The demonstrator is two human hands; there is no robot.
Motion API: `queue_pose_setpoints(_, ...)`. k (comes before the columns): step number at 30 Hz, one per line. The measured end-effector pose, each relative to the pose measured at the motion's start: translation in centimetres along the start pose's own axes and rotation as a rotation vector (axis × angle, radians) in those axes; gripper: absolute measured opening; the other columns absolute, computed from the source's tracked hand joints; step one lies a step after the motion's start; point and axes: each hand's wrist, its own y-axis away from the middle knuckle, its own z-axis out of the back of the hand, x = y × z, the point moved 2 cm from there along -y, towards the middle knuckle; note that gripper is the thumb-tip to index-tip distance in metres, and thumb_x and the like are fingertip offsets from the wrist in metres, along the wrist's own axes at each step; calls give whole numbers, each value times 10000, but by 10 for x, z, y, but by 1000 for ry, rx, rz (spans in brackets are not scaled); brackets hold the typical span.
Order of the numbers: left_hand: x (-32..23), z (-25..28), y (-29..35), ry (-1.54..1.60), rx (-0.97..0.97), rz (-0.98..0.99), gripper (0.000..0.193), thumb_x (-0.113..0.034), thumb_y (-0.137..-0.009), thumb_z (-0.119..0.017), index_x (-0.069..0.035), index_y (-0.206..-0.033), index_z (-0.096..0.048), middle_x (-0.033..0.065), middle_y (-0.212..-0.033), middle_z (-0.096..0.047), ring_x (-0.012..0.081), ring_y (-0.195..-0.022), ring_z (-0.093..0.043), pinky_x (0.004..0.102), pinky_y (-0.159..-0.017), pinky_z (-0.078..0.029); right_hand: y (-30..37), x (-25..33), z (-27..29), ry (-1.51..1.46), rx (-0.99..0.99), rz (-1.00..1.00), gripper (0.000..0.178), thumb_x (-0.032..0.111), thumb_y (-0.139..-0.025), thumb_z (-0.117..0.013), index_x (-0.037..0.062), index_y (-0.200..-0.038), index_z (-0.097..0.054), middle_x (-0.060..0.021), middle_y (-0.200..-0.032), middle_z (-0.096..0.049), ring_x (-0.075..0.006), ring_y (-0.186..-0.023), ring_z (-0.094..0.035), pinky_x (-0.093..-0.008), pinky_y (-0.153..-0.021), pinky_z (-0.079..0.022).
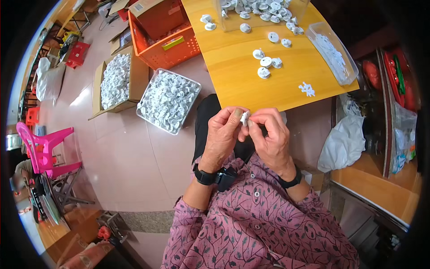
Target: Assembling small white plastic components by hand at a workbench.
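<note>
Just off the near edge of the yellow table (268,101), my two hands meet around a small round white plastic part (244,118). Its disc edge shows between the fingertips. My left hand (220,136) pinches it between thumb and fingers. From the other side, my right hand (274,142) presses thumb and forefinger together against the part; whether a smaller piece sits in that pinch is hidden. A little pile of tiny white plastic pieces (307,89) lies on the table beyond my right hand. Several similar round white parts (265,62) are scattered farther back.
A clear bin (224,23) of white parts stands at the table's far edge, a long clear tray (353,74) at its right. On the floor to the left are a filled clear tub (139,114), a cardboard box (142,80), an orange crate (188,45) and a pink chair (42,152).
</note>
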Motion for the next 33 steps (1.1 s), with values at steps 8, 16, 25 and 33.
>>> queue_pose_setpoints(8,-2,6,1,44,-44,38,268,-258,-1011,-541,-2,-1018,-623,46,-840,-629,79,-569,-523,194,-468,-376,-2,6,-3,-153,20,-127,121,-41,-835,-662,-6,-932,-598,-135,-914,-609,-270,-799,-639,-344,-675,-516)
queue_pose_setpoints(16,-2,4,2,60,-60,33,260,-245,-1000,-565,7,-1021,-630,51,-742,-628,88,-557,-543,201,-494,-427,-2,4,-7,-52,19,-18,107,-39,-851,-640,-1,-926,-573,-137,-913,-590,-291,-794,-610,-357,-686,-502)
queue_pose_setpoints(25,-5,6,4,-9,-36,4,252,-232,-998,-568,12,-1024,-627,46,-726,-621,86,-544,-541,191,-477,-423,-2,7,-11,-21,14,-1,92,-31,-865,-632,0,-939,-587,-127,-915,-577,-277,-816,-605,-351,-699,-501)
queue_pose_setpoints(33,-9,11,8,122,-21,56,254,-255,-1006,-552,-11,-999,-621,39,-772,-621,70,-521,-505,178,-437,-360,5,-2,-14,-315,56,-193,62,10,-885,-644,-4,-931,-606,-100,-934,-600,-201,-819,-607,-304,-731,-495)
